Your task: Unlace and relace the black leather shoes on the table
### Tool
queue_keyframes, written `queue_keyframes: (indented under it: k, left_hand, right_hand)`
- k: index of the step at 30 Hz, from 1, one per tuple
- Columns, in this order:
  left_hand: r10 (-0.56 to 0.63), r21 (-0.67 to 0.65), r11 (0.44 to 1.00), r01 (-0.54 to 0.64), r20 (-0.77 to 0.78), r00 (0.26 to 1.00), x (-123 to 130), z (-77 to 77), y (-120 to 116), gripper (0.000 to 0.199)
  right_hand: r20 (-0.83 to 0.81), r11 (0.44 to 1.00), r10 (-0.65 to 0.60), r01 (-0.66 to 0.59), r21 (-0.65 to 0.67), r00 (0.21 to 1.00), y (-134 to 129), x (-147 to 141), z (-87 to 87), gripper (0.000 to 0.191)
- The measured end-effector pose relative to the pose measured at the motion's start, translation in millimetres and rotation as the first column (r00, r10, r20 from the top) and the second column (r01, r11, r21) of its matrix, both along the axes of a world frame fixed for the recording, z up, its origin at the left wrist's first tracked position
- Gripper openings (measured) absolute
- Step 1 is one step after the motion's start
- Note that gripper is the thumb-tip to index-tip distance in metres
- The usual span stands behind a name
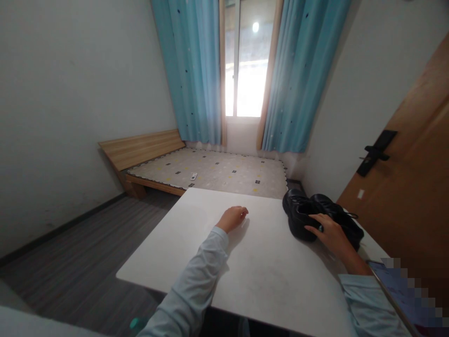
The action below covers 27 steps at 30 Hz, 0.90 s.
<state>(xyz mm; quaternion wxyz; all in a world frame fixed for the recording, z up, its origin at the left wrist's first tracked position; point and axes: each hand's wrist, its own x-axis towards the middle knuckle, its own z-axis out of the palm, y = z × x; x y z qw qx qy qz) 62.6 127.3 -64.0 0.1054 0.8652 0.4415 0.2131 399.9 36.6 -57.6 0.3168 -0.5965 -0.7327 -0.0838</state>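
A pair of black lace-up shoes stands side by side at the right end of the white table (pixel 266 271). On the heel collar of the nearer black shoe (pixel 298 220) is my right hand (pixel 331 236), thumb and fingers closed around its edge. The other black shoe (pixel 352 229) lies just beyond that hand, partly covered by it. My left hand (pixel 234 219) hovers over or rests on the middle of the tabletop, its fingers curled in and nothing visible in them. Both forearms wear pale blue-grey sleeves.
A tablet or phone-like screen (pixel 396 285) lies at the table's right edge. Past the table stands a low bed (pixel 224 168) with a white remote (pixel 194 176) on it. A brown door (pixel 407 187) is at the right, and blue curtains (pixel 196 70) frame the window.
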Motion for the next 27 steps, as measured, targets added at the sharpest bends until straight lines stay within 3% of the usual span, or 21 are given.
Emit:
queue_keyframes:
  k: [6, 16, 27]
  left_hand:
    - [0.002, -0.003, 1.0, -0.002, -0.03, 1.0, 0, -1.5, 0, 0.025]
    - [-0.001, 0.003, 1.0, 0.002, -0.031, 1.0, 0, -3.4, 1, 0.025]
    - [0.003, -0.003, 1.0, -0.003, -0.068, 0.998, 2, 2.0, -2, 0.026]
  right_hand:
    - [-0.004, 0.999, -0.01, 0.01, 0.04, 1.0, -8, -7, 8.9, 0.035]
    - [0.059, 0.966, -0.121, 0.103, 0.237, 0.991, -14, -10, 19.9, 0.03]
    - [0.216, 0.979, -0.135, 0.096, 0.181, 0.967, -9, -20, 8.7, 0.046]
